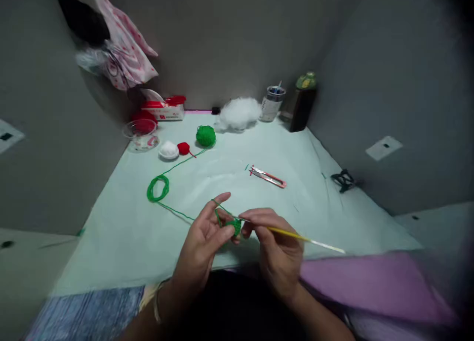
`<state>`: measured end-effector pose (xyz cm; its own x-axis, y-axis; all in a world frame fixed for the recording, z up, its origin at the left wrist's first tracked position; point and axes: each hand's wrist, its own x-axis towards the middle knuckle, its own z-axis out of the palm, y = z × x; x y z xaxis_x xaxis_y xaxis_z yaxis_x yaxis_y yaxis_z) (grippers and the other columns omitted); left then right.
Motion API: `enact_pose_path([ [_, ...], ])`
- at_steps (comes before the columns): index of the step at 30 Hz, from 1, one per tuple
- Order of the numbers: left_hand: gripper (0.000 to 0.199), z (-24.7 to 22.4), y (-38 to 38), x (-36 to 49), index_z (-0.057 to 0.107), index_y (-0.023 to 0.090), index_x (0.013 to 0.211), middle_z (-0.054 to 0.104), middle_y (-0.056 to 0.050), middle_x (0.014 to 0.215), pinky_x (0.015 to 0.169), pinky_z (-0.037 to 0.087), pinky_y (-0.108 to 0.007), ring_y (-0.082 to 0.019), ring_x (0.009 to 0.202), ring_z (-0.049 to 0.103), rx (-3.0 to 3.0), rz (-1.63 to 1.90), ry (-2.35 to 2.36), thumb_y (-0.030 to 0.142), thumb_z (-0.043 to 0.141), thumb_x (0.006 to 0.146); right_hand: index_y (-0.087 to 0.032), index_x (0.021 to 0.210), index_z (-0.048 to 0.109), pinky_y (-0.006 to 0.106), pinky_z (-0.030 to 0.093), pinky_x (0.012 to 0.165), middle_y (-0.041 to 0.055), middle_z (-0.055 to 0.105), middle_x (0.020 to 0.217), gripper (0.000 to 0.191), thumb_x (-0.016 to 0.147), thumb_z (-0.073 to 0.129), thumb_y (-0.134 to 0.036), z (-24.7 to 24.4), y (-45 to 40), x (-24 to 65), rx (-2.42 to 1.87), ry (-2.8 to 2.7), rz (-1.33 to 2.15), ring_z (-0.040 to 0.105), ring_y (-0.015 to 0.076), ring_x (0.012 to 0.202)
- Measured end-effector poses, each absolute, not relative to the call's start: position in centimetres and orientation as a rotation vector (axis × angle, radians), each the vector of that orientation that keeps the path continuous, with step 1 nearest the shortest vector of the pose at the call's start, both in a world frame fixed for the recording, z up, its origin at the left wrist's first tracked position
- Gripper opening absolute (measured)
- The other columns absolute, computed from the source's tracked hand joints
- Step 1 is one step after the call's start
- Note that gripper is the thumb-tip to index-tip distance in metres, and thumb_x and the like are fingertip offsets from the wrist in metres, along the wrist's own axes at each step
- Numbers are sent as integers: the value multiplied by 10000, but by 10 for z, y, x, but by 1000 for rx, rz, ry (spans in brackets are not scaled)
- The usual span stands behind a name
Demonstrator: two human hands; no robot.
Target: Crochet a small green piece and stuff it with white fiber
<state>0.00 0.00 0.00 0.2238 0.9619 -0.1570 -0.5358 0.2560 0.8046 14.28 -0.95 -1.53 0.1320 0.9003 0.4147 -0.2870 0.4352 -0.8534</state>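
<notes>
Between thumb and fingers, my left hand (205,238) pinches a small green crochet piece (234,226). Green yarn loops over its raised index finger. My right hand (278,247) grips a crochet hook (289,233) with a yellow handle, its tip at the edge of the green piece. From my left hand the yarn runs left to a loose green coil (158,188), then back to a green yarn ball (206,135). Thread snips (268,176) with orange-red handles lie beyond my right hand, with short thread scraps by their tips.
White stuffing (240,114) lies at the back, beside a can (272,104) and a dark container (303,104). At left are a clear plastic cup (140,136), a white dish (169,151), a small red crochet piece (183,148) and a box (165,111). A black clip-like object (344,180) lies right.
</notes>
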Motion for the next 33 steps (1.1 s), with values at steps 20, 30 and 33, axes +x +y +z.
enact_pose_path([
  [20, 719, -7, -9, -1, 592, 248, 1448, 634, 10, 885, 800, 511, -229, -125, 823, 608, 772, 1294, 929, 258, 878, 789, -242, 1276, 732, 294, 658, 826, 93, 787, 1052, 399, 934, 667, -48, -10, -9, 159, -769, -1970, 2, 776, 212, 968],
  [30, 634, 0, -3, -5, 672, 195, 1390, 643, -3, 852, 762, 500, -213, -108, 772, 596, 578, 1142, 711, 261, 878, 794, -256, 1056, 765, 284, 610, 655, 45, 743, 967, 199, 1036, 579, -188, -4, -2, 151, -703, -1262, 1011, 695, 137, 745],
  [33, 626, -3, -7, -2, 663, 252, 1394, 707, -22, 964, 900, 511, -244, -138, 916, 651, 651, 1207, 788, 241, 881, 807, -269, 1128, 778, 310, 630, 789, 59, 773, 1020, 252, 1003, 617, -121, -6, -3, 150, -775, -1445, 831, 735, 175, 941],
])
